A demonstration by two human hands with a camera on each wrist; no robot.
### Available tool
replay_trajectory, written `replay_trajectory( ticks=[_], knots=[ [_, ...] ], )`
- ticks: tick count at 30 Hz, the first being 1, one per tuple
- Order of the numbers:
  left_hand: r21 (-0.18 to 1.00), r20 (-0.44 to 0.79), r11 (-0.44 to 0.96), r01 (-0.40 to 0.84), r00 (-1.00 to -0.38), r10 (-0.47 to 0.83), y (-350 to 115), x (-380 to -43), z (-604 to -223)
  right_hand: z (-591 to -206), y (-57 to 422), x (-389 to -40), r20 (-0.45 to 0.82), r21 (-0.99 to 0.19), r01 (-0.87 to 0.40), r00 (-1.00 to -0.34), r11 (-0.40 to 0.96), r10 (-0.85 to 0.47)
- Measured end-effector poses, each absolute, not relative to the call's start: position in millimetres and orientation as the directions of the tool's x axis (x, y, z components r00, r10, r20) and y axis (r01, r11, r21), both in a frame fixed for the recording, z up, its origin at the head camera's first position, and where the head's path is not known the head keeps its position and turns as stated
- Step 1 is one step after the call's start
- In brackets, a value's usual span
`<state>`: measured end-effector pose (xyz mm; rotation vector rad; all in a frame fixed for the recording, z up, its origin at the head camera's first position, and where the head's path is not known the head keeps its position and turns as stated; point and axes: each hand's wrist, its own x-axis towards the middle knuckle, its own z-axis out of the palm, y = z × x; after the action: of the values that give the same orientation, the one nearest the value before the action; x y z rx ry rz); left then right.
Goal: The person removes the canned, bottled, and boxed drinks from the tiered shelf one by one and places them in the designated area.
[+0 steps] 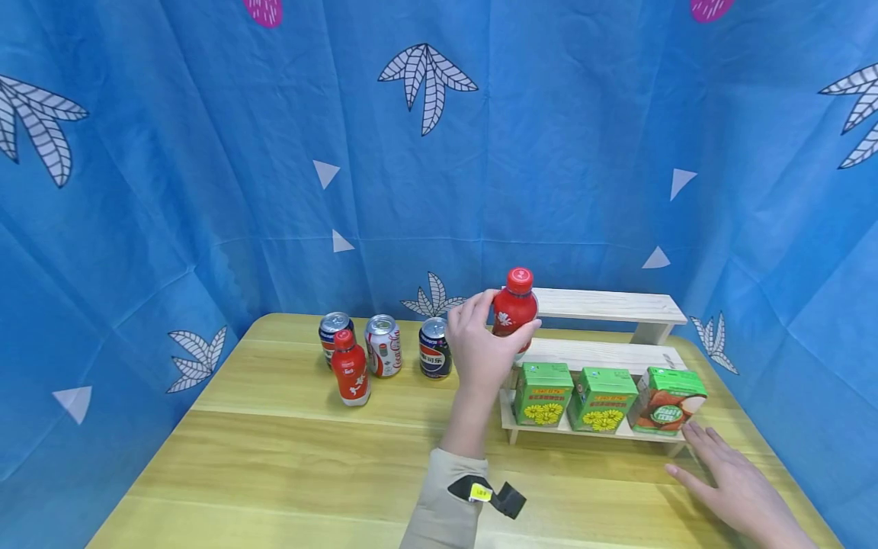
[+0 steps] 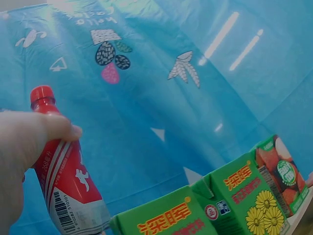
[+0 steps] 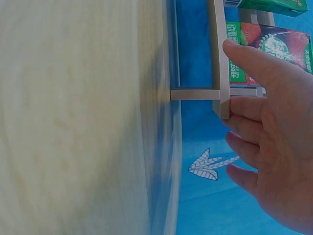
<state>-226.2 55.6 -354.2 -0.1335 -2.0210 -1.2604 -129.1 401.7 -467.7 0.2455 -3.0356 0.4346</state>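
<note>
My left hand grips a red-capped red bottle round its body, thumb across the front. The bottle is upright at the left end of a pale wooden tiered rack, overlapping its upper steps in the head view; its base is partly hidden by the hand. In the left wrist view, the bottle's barcode and white lower part show. My right hand is by the rack's lower right end. The right wrist view shows its fingers extended at the step's end, with the thumb in front of a drink carton.
Two green chrysanthemum drink cartons and a fruit-pictured carton line the lowest step. To the left on the wooden table stand another red bottle, two dark blue cans and a silver can. A blue curtain surrounds the table.
</note>
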Motion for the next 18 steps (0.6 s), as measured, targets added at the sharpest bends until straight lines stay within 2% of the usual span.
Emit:
replay_trajectory(
  ticks=[18],
  knots=[
    [0.788,0.578,0.501,0.357,-0.710,-0.403,29,-218,-365,-469,401,-128,0.111,-0.279,-0.170,-0.983,0.945,-0.144]
  ],
)
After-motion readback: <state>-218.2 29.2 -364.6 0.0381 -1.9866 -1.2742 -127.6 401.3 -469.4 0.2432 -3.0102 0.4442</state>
